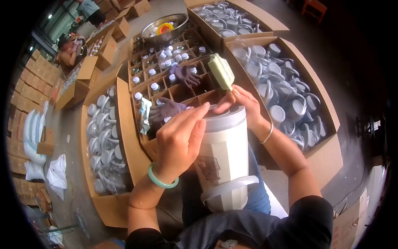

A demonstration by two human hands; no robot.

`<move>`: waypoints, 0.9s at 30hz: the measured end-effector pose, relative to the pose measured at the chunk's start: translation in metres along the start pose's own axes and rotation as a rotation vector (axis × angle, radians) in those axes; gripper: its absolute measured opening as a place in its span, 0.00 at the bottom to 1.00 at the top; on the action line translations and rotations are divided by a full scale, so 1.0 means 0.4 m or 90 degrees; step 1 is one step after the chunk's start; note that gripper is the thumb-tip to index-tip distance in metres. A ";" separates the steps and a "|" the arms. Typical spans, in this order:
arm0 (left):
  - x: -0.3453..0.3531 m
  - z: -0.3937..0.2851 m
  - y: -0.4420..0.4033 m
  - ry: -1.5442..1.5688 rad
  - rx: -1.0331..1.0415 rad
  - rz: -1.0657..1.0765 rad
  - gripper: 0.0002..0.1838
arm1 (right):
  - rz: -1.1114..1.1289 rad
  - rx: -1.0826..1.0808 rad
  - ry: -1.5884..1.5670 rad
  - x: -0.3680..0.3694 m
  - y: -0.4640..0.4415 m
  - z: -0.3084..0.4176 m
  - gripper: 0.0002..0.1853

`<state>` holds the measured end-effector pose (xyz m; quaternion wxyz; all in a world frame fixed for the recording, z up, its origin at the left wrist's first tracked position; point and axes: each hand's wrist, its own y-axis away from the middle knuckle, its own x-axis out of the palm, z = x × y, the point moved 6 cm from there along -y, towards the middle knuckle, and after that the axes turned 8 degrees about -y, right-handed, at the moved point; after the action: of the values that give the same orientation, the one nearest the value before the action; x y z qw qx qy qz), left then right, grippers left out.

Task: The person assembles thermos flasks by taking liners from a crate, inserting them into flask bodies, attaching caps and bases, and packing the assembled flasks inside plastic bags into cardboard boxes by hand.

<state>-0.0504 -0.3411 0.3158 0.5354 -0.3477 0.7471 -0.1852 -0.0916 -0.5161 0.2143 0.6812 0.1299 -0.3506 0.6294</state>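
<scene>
My right hand point(244, 104) pinches the stick of a pale green ice pop point(221, 72), which points up and away from me. The same hand hovers at the rim of a tall white tumbler point(224, 155) with a grey top and a grey handle low down. My left hand point(181, 135) lies along the near left of that rim, fingers stretched out and together, with nothing in them. The tumbler stands upright against my lap. Just beyond it, two purple-grey gloves point(185, 76) and a crumpled wrapper point(145, 115) lie on a divided carton point(191, 92) of white-capped bottles.
Open boxes of plastic-wrapped grey lids stand on the left point(105, 141) and right point(286, 95), with another box point(226, 20) behind. A metal basin point(166, 27) sits on the carton's far end. A person point(68, 54) sits at the far left near stacked cartons point(31, 87).
</scene>
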 end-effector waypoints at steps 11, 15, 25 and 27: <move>0.006 0.005 0.002 0.047 -0.030 0.004 0.11 | -0.056 0.026 -0.011 0.021 0.012 0.017 0.13; 0.178 0.223 0.117 0.627 -0.435 0.027 0.32 | -0.079 -0.024 0.481 0.212 0.050 0.132 0.14; 0.256 0.211 0.103 1.069 -0.471 0.128 0.32 | -0.029 0.033 0.249 0.123 0.026 0.098 0.15; 0.328 0.223 0.134 1.258 -0.435 0.205 0.32 | -0.037 0.001 0.499 0.204 0.040 0.136 0.13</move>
<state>-0.0091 -0.3900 0.1610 -0.4186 -0.0710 0.9006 -0.0928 -0.1271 -0.4845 0.3017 0.7809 -0.1096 -0.0594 0.6121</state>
